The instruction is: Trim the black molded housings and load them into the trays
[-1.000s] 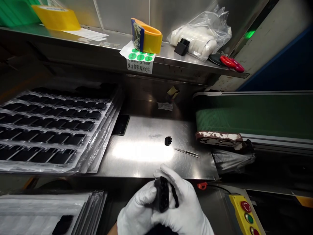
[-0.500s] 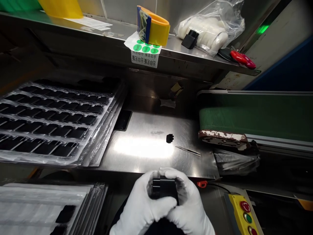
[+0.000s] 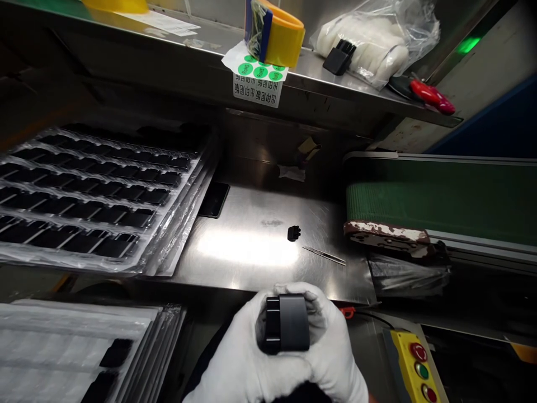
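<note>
Both my hands wear white gloves and are cupped together in front of the bench's front edge. Between them sits a black plastic adapter block [image 3: 293, 323], its wide smooth face up and its stepped, pronged end toward the left. My left hand [image 3: 241, 352] curls round the pronged end, thumb along the near side. My right hand [image 3: 331, 347] wraps the smooth end. The fingertips meet behind the block. Beyond the hands, a small black pronged piece [image 3: 294, 233] and metal tweezers [image 3: 324, 256] lie on the steel bench [image 3: 243, 274].
Stacked trays of black parts [image 3: 84, 210] stand left; another tray stack [image 3: 75, 341] is nearer. A phone [image 3: 215, 200] touches the bench. The shelf holds yellow tape [image 3: 286, 42], bagged gloves [image 3: 369, 53] and red-handled pliers [image 3: 432, 95]. Right are a green conveyor [image 3: 444, 201] and button box [image 3: 413, 364].
The block has been turned in my hands so its wide face now shows, and my left thumb has moved lower. The camera view has shifted slightly.
</note>
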`<state>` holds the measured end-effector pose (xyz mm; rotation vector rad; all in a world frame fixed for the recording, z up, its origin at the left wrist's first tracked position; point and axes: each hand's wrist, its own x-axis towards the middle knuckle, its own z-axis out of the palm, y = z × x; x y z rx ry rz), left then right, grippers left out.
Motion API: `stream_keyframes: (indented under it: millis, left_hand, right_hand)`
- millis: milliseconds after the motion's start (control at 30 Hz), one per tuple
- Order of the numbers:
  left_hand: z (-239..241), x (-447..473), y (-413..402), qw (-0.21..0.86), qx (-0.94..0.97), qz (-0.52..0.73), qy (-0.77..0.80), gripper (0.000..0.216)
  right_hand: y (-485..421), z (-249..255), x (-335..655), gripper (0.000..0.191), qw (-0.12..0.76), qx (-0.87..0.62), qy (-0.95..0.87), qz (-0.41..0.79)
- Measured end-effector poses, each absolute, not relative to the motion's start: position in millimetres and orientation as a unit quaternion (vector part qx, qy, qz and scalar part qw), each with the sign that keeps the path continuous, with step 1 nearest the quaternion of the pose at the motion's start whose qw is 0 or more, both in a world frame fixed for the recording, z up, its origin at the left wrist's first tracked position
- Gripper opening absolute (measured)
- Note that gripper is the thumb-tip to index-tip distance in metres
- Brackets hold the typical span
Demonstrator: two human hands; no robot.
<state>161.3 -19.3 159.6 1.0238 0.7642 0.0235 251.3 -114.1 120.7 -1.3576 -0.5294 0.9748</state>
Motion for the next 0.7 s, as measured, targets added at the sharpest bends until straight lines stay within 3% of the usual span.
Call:
stream_keyframes:
  millis: [167,300,500,700]
  left_hand:
    - [143,147,-12,0.907,0.334,0.057,0.249,0.013]
    - [126,143,-16,0.954,0.191,0.061,0.224,0.019]
    - [125,153,-25,0.987,0.006,0.004,0.163,0.024]
    - [124,159,-18,0.978,0.139,0.043,0.149,0.028]
  right_hand:
    - [-115,124,255,0.07,0.602,-0.612,-0.303,0.414]
    - [-112,130,257,0.078,0.567,-0.651,-0.36,0.355]
    - [-108,140,253,0.084,0.533,-0.676,-0.356,0.365]
    - [-119,120,259,0.087,0.507,-0.701,-0.395,0.309]
